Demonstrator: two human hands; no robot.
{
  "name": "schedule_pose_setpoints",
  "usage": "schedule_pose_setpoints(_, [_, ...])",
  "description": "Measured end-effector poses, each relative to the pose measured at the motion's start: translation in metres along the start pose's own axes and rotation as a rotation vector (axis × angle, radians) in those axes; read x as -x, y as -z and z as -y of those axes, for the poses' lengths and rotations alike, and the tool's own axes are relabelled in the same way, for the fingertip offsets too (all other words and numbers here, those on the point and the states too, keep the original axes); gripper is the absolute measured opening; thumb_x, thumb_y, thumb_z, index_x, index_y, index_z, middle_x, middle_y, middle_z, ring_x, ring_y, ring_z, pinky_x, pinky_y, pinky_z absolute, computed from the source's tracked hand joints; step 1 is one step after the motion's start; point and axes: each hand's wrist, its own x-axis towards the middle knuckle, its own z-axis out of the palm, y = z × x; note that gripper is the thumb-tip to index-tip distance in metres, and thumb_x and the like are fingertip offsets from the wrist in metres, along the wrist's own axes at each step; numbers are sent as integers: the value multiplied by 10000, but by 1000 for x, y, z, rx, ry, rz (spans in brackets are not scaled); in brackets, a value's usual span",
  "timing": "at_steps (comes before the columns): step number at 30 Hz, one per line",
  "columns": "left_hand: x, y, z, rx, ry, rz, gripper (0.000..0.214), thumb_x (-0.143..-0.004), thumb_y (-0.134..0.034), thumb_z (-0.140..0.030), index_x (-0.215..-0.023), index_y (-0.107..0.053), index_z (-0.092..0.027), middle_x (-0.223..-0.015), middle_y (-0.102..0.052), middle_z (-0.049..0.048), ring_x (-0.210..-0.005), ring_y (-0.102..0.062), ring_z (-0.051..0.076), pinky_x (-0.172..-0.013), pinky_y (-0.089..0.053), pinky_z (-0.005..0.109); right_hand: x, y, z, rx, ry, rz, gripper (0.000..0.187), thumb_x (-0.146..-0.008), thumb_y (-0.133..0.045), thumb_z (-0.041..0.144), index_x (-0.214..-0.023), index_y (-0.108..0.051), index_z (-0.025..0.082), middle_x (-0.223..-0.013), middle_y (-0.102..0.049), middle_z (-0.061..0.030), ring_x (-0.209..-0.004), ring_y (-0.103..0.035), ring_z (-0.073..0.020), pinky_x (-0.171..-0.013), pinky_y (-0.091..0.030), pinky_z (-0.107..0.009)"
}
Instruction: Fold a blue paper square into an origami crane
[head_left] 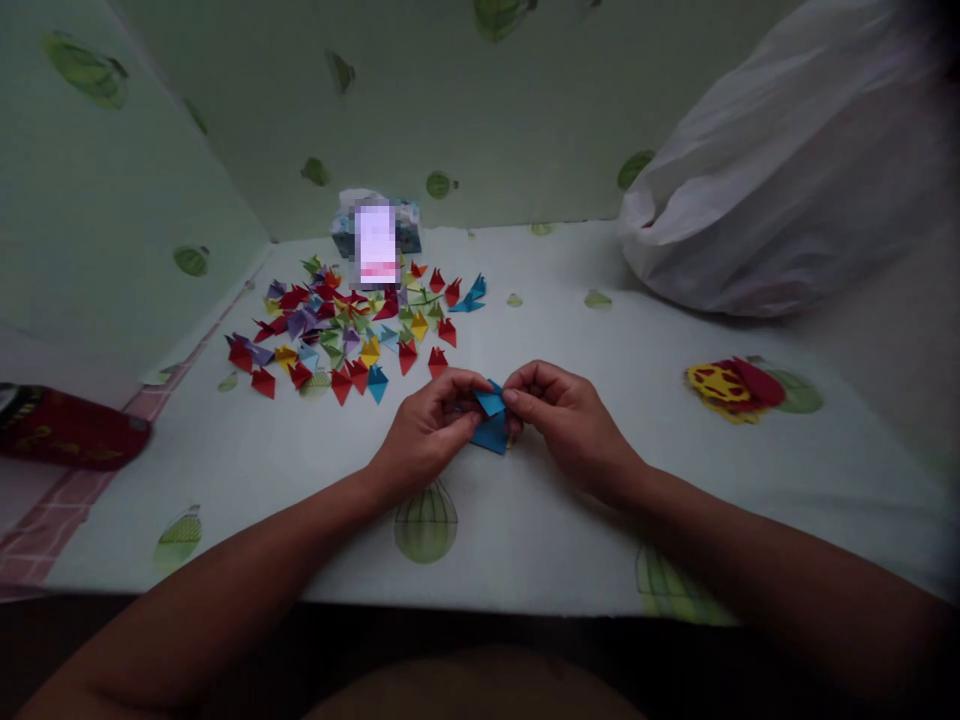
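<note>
A small piece of folded blue paper [491, 402] is pinched between the fingertips of both hands above the middle of the table. My left hand [444, 415] closes on its left side, with the fingers curled. On the right side, the thumb and forefinger of my right hand [553, 408] grip the paper's edge. Just below lies more blue paper [490, 436], with a sliver of yellow at its right corner; whether it joins the held piece I cannot tell. Beyond my left hand spreads a group of folded paper cranes [341, 325] in red, yellow, green, purple and blue.
A lit phone [376, 243] leans against a tissue box [409, 228] at the back. On the right are red and yellow cut-out pieces [731, 388] and a large white plastic bag [750, 200]. A dark red can [75, 430] lies at the left edge of the patterned tablecloth [300, 520].
</note>
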Motion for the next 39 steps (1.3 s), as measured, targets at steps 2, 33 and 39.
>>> schedule_pose_setpoints(2, [0,-1,1,-44,-3,-21,178,-823,-742,-190,-986,-673,-189,-915,-728,19,-830,-716,139,-779,-587,257,1,-1,-1,-12,-2,-2,211,-806,-747,338,-813,-623,167,-614,-617,27,-588,-566,-105,-610,-466,-259])
schedule_pose_setpoints(33, [4,-8,-4,-79,124,-237,172,-765,-782,-260,-774,-635,-171,-735,-714,9,-688,-671,123,-681,-542,245,5,-8,-5,-133,-49,13,234,-794,-781,337,-811,-623,165,-621,-631,21,-587,-565,-101,-619,-447,-262])
schedule_pose_setpoints(39, [3,-8,-6,-78,112,-226,183,-763,-779,-267,-761,-622,-172,-719,-710,9,-668,-676,127,-672,-559,258,5,-9,-5,-132,-56,21,226,-794,-775,334,-810,-623,168,-624,-633,18,-585,-567,-103,-622,-462,-272])
